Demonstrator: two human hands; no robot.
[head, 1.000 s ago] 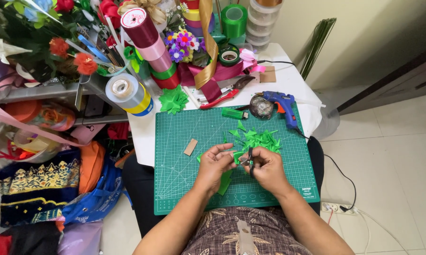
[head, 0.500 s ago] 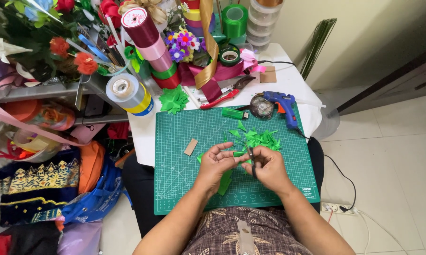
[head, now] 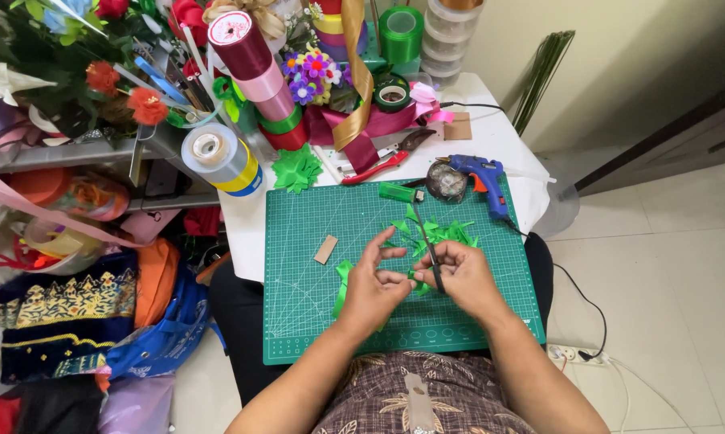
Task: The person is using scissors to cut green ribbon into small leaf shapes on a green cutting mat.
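Ribbon [head: 342,283], green and narrow, trailed from the left hand [head: 376,283] over the green cutting mat [head: 314,321], its end pinched between both hands. The right hand [head: 459,277] also gripped a thin dark tool [head: 429,245], probably tweezers. The small folded piece [head: 414,279] could have slipped free if either pinch had eased, and the tool's tip sat close to the fingers. No container showed its contents; cut green pieces [head: 439,233] lay loose on the mat, near a blue glue gun [head: 481,177].
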